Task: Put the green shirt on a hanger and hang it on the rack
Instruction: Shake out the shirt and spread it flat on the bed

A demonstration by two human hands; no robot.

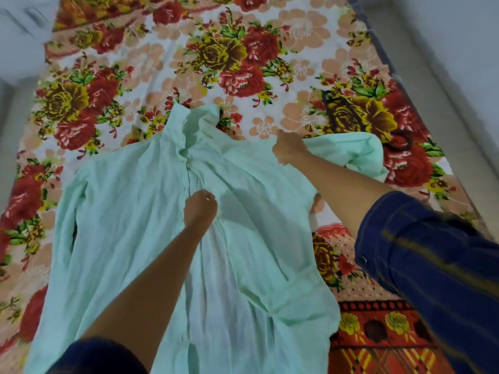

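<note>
**Green shirt flat on the bed, both my hands on it**

Floral bedsheet (270, 49) covers the bed. Green shirt (129, 211) lies spread on it, front up, collar away from me. Dark hanger (351, 114) rests on the sheet just beyond the shirt's right sleeve. My right hand (290, 149) is fisted on cloth at the right shoulder. My left hand (200, 207) pinches the button placket mid-chest.

Head camera, looking steeply down, close over bed (270, 63).
</note>
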